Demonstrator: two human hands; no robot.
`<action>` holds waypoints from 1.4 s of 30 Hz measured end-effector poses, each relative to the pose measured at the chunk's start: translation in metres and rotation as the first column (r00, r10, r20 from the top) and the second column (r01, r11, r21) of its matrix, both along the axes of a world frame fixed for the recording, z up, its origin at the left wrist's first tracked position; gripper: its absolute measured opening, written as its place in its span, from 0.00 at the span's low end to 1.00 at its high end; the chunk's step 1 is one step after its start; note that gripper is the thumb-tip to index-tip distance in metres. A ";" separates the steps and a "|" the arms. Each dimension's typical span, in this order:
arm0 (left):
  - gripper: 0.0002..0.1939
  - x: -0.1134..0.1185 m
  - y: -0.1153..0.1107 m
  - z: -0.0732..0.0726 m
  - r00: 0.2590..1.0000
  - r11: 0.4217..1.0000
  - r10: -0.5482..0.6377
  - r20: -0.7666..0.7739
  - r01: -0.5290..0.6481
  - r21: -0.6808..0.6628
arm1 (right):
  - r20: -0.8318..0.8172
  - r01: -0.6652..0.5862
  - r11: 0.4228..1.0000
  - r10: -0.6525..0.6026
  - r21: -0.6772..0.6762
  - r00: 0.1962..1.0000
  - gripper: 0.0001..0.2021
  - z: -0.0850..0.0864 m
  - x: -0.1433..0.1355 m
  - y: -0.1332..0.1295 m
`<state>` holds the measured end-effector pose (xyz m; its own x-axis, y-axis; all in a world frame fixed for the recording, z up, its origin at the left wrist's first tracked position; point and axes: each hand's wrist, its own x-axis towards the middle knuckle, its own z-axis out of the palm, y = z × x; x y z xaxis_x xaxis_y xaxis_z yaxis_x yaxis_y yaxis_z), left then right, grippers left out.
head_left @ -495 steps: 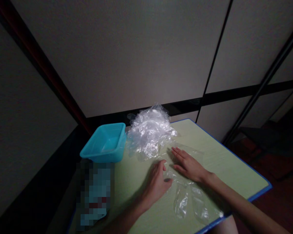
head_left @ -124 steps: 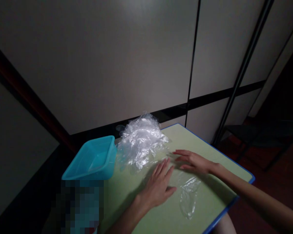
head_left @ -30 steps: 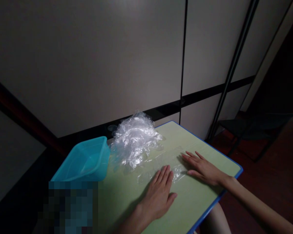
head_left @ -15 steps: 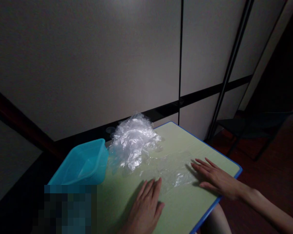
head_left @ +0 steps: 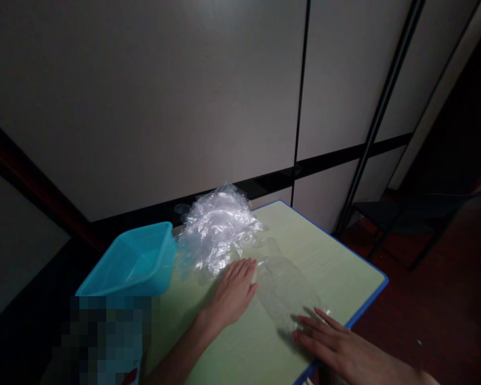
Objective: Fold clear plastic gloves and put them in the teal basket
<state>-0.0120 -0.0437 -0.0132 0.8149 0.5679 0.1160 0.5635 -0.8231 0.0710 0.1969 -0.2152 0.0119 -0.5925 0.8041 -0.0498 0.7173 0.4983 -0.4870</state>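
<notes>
A thin clear plastic piece (head_left: 286, 289) lies spread on the pale green table (head_left: 324, 251), slanting from near the pile toward the front right edge. My left hand (head_left: 234, 291) rests palm down at its left side, fingers stretched out and holding nothing. Near the piece's front end is my right hand (head_left: 332, 342), its fingers apart over the table; whether they touch the plastic is unclear. Behind my left hand a heap of crumpled clear plastic (head_left: 220, 227) sits at the table's back left.
A turquoise basin (head_left: 130, 259) stands left of the heap. Pale cabinet panels (head_left: 184, 107) rise behind the table. A dark chair (head_left: 401, 216) is on the reddish floor at the right. The lower left is pixelated.
My left hand has moved forward toward the heap, and my right hand has come nearer and to the left. The plastic piece now lies flatter and at a different slant.
</notes>
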 end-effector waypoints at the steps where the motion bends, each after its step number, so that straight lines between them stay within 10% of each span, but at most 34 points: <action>1: 0.22 0.000 -0.006 0.001 1.000 1.000 -0.009 0.010 0.009 -0.007 | -0.003 -0.029 0.999 0.029 -0.027 1.000 0.26 0.005 -0.006 0.002; 10: 0.23 0.006 -0.077 0.012 0.912 0.842 -0.383 0.147 0.411 -0.350 | -0.009 0.164 0.981 -0.164 0.104 0.986 0.27 0.004 0.027 0.025; 21: 0.07 -0.028 -0.076 0.022 0.936 0.813 -0.265 0.231 0.346 -0.468 | -0.030 0.256 0.962 -0.254 0.100 0.967 0.21 -0.008 0.043 0.042; 28: 0.22 -0.017 -0.035 -0.009 0.963 0.959 0.149 0.224 -0.085 -0.272 | -0.110 0.211 0.970 -0.198 0.123 0.974 0.23 -0.020 0.028 0.090; 42: 0.20 -0.001 0.022 -0.016 0.928 0.946 0.084 0.362 0.039 -0.321 | -0.142 0.339 0.919 -0.315 0.200 0.938 0.22 -0.042 0.038 0.107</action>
